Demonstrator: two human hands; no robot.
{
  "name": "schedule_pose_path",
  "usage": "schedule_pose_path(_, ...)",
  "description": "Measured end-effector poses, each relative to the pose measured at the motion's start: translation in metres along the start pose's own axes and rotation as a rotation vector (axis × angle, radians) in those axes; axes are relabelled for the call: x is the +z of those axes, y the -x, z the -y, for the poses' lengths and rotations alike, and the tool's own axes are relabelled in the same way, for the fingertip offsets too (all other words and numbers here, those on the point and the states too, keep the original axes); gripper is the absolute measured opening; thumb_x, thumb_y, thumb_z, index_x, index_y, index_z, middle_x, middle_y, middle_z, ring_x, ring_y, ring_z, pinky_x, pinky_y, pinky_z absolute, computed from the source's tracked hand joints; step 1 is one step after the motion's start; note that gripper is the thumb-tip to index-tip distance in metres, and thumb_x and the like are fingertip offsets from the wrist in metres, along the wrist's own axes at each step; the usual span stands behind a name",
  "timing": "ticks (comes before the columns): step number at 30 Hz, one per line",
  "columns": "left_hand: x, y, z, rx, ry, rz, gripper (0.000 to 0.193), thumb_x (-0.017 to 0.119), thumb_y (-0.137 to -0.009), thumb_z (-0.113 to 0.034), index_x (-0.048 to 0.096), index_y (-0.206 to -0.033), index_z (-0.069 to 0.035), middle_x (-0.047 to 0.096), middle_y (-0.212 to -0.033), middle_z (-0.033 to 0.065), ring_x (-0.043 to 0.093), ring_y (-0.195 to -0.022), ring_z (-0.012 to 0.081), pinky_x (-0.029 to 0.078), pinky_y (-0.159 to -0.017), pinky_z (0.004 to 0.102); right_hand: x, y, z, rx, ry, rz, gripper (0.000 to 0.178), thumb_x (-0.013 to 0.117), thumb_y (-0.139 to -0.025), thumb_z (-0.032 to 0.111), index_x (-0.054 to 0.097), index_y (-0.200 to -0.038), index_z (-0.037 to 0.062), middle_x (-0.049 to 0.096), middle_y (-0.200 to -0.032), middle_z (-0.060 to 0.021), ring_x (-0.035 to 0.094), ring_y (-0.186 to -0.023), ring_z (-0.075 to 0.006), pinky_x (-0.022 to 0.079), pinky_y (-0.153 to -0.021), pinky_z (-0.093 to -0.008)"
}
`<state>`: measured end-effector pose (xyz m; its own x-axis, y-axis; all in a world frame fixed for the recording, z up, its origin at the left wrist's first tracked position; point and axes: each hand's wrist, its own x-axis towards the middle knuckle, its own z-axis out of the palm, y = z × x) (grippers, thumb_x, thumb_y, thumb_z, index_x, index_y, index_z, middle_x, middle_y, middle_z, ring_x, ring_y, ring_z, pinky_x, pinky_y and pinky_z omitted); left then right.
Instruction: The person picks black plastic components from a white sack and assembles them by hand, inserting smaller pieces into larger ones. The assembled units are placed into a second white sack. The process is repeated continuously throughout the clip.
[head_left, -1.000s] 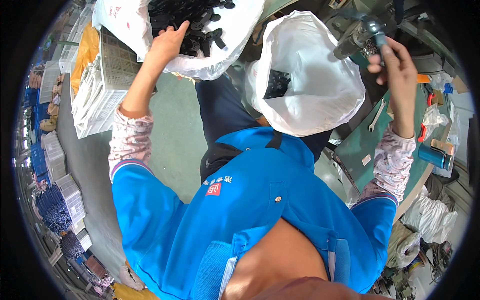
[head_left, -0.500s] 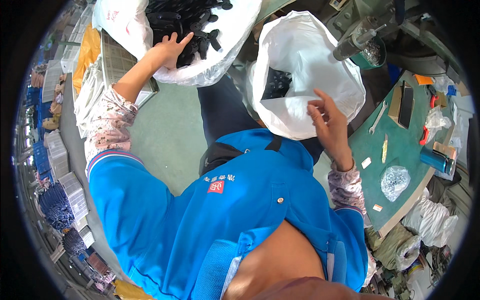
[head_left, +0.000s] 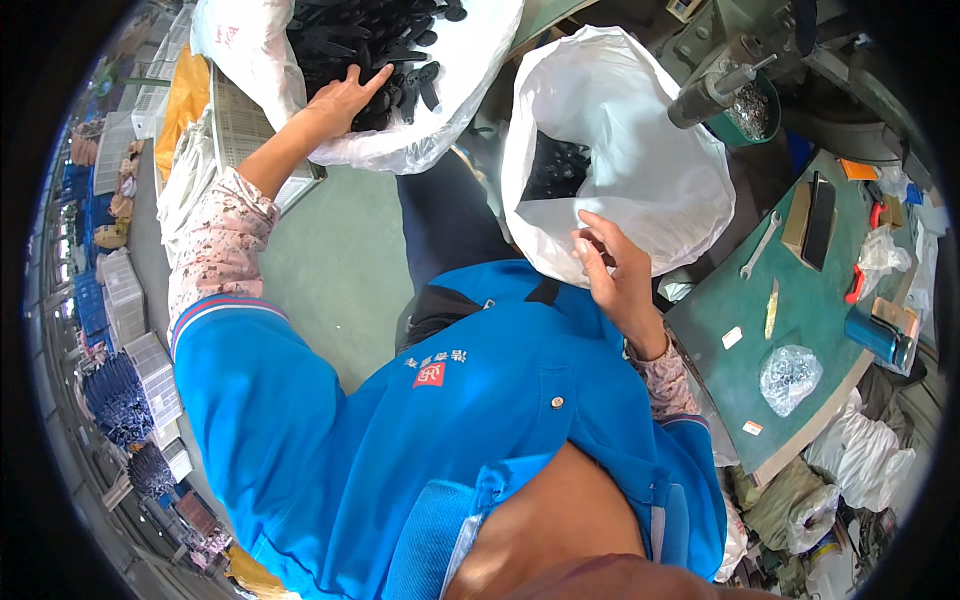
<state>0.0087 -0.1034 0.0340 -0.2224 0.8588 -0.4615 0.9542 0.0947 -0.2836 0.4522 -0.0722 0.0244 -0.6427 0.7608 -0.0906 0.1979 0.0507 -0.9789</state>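
Black plastic parts (head_left: 345, 35), flat and elongated with rounded ends, fill a white plastic bag (head_left: 465, 90) at the upper left. My left hand (head_left: 345, 103) rests on the near side of the pile with index and middle fingers spread; its thumb side is partly hidden. Right of it stands a second white bag (head_left: 665, 170), mouth wide open, with more dark parts (head_left: 555, 168) visible deep inside. Over that bag's near rim is my right hand (head_left: 618, 270), fingers loosely bent and apart from the thumb, with nothing visible in it.
On the right, a green-topped table (head_left: 715, 385) bears a wrench (head_left: 762, 245), a phone (head_left: 819, 222) and a clear bag of small parts (head_left: 790, 378). A metal machine cylinder (head_left: 705, 95) juts in above the second bag, beside a green bucket (head_left: 750, 115). White crates (head_left: 240, 125) stand at left.
My right hand has moved left and toward me, to the second bag's near rim. My left hand stays at the pile; the parts around it have shifted.
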Motion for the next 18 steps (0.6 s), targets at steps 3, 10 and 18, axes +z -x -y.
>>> schedule_pose_path(3,0.003,0.000,-0.002,0.013,0.031,-0.073,0.111,0.071,-0.060,0.009,0.013,-0.147,-0.028,0.035,-0.131,0.0328,0.058,-0.100,0.0457,0.053,-0.081,0.0442,0.003,0.000,-0.004,0.035,-0.030,0.008,0.029,0.058,-0.089,0.014,0.058,-0.115,-0.0003,0.067,-0.091,-0.0129,0.064,-0.078,-0.0160,0.050,-0.064,-0.0262)
schedule_pose_path(10,-0.015,-0.016,-0.013,0.025,0.261,-0.260,0.096,0.075,-0.051,0.001,0.035,-0.136,-0.017,0.045,-0.117,0.0281,0.059,-0.094,0.0447,0.051,-0.080,0.0447,0.014,0.000,-0.006,0.013,-0.085,0.065,0.028,0.057,-0.090,0.014,0.058,-0.113,-0.0026,0.065,-0.087,-0.0124,0.060,-0.072,-0.0159,0.049,-0.062,-0.0259)
schedule_pose_path(18,-0.046,-0.084,-0.033,0.008,0.310,-0.294,0.090,0.073,-0.056,-0.008,0.035,-0.137,-0.019,0.052,-0.112,0.0241,0.058,-0.096,0.0421,0.051,-0.082,0.0440,0.015,0.003,-0.004,-0.008,0.000,-0.005,0.027,0.058,-0.089,0.012,0.059,-0.113,0.0003,0.065,-0.086,-0.0114,0.061,-0.071,-0.0149,0.049,-0.061,-0.0258)
